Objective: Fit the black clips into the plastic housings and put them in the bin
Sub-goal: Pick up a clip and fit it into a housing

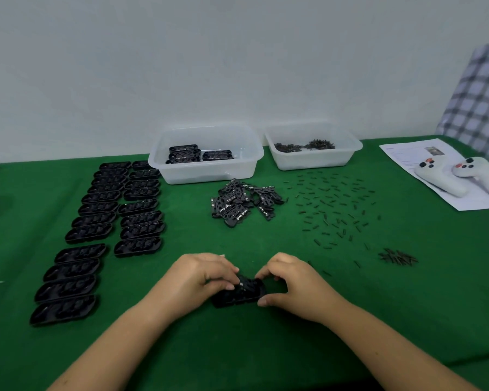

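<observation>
Green counter against a blank wall. I see the housing near the front edge, long axis left-right, my left hand and right hand each gripping an end; the bin sits far, straight ahead.

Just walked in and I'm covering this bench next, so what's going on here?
A person is assembling small black parts on a green table. The left hand and right hand together grip one black housing near the table's front edge. Empty housings lie in two rows at left, a pile of clips sits mid-table, and the left bin holds a few finished pieces.
</observation>
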